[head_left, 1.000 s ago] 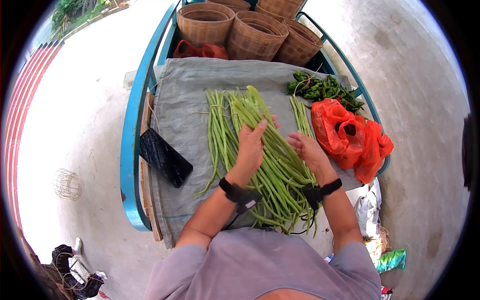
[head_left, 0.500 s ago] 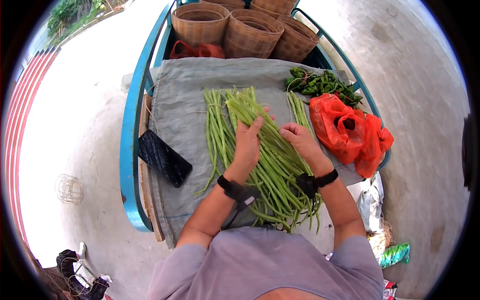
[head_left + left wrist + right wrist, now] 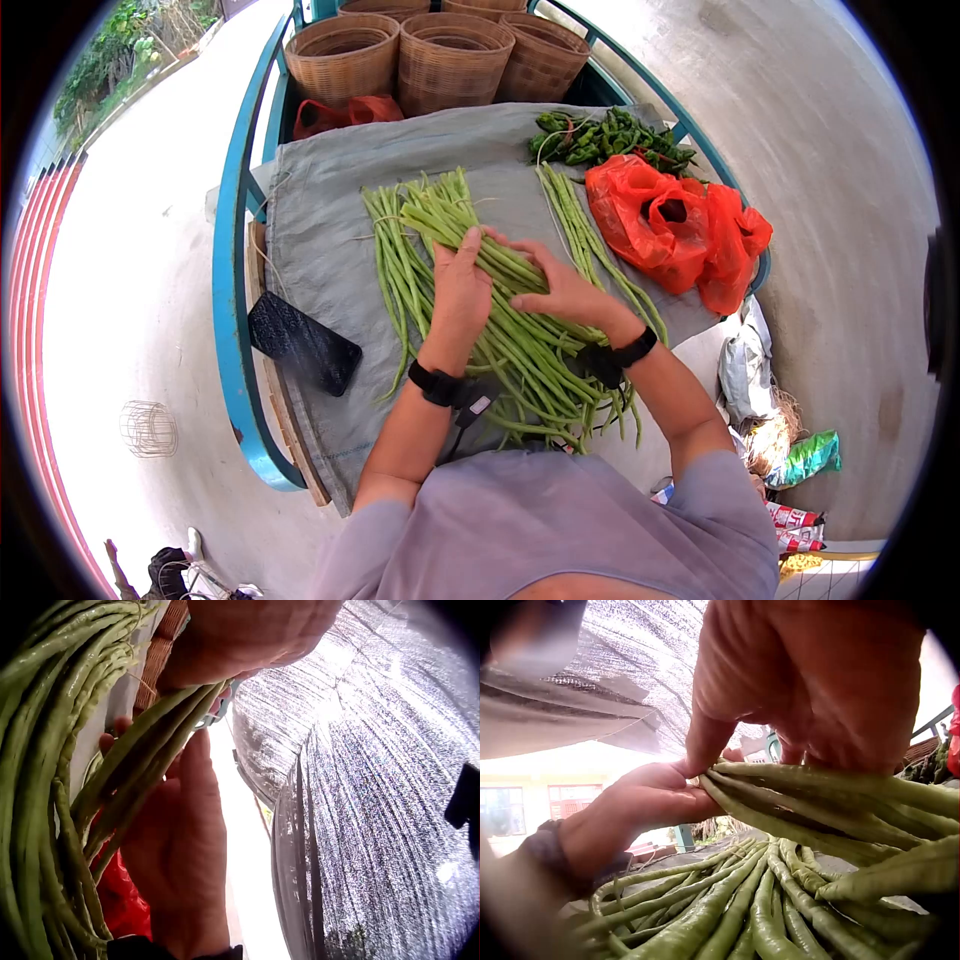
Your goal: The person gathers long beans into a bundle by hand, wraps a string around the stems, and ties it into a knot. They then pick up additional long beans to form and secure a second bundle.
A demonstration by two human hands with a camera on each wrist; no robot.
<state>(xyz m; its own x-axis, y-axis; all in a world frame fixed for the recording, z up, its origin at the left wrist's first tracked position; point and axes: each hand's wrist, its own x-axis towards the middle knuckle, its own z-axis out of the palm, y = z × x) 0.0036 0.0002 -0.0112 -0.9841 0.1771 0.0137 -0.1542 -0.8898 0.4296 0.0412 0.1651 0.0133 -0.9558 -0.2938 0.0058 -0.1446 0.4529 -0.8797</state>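
Long green beans [image 3: 530, 350] lie in a spread pile on a grey cloth [image 3: 320, 200]. The left hand [image 3: 462, 295] grips a bunch of them near the upper ends, its thumb across the top. From the other side, the right hand [image 3: 572, 295] curls its fingers over the same bunch, thumb towards the left hand. In the right wrist view, the held beans [image 3: 817, 802] run between both hands above the pile. A tied bundle [image 3: 395, 270] lies left of the hands, and a few loose beans [image 3: 580, 225] lie to the right.
A black phone [image 3: 304, 342] lies on the cloth at the left. Red plastic bags [image 3: 650, 220] and green peppers [image 3: 610, 138] sit at the right. Woven baskets [image 3: 455, 65] stand behind the cloth. A blue metal rail [image 3: 232, 300] runs along the left side.
The right hand has gone from open beside the bunch to curled over it. The left hand keeps its grip. The head view has shifted, so the cart appears farther left.
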